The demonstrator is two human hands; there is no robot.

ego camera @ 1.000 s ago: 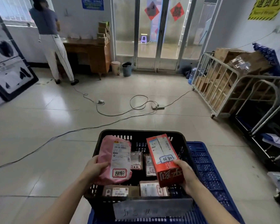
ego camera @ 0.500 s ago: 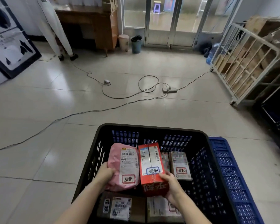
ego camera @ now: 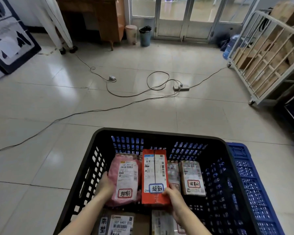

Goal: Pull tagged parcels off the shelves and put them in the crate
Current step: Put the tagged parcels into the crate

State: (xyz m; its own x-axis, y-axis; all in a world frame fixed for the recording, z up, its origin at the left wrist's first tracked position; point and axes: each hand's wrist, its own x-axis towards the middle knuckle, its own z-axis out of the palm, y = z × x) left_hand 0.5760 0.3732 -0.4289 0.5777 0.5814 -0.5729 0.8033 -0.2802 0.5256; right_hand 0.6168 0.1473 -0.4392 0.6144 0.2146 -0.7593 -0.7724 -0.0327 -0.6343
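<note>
Crate (ego camera: 159,133) right side free; parcels (ego camera: 192,178) fill left, centre.

You are lowering the pink parcel (ego camera: 124,178) and the red box (ego camera: 154,175) deeper into the black crate (ego camera: 159,133), your view tilting down and nearer.
</note>
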